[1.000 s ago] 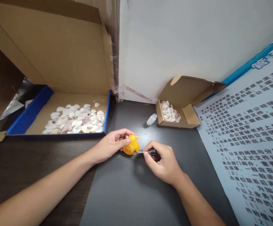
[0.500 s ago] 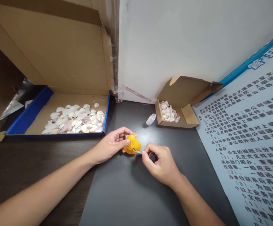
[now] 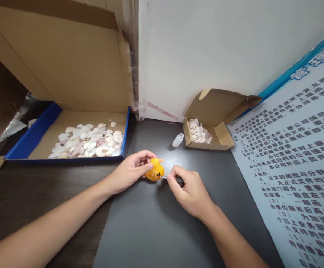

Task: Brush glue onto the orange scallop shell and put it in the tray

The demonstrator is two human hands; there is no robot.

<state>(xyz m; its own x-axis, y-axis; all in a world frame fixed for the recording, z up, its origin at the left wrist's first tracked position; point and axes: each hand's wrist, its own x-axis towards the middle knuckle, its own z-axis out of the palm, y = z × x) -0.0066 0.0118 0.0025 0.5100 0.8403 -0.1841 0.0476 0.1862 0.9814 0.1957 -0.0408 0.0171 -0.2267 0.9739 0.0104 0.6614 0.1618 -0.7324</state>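
Between the thumb and fingers of my left hand point(image 3: 134, 169) is an orange-yellow, ribbed scallop shell point(image 3: 153, 172), held just above the dark grey mat. My right hand point(image 3: 190, 190) pinches a small applicator brush point(image 3: 164, 177) with a pale, thin stem and a dark handle partly hidden in the palm. The brush's dark tip touches the lower right part of the shell. Beyond both hands stands a small clear bottle point(image 3: 177, 140) without a cap, with whitish contents.
At the left, an open blue-edged cardboard box point(image 3: 47, 143) holds many pale shells. A smaller open brown box point(image 3: 214, 146) at the back right contains more shells. A white wall point(image 3: 206, 48) rises behind, and a printed sheet point(image 3: 284, 167) covers the right side.
The brush tip, barely distinct before, now shows dark against the shell. The dark handle has turned within my right hand. My left hand keeps its hold on the shell.
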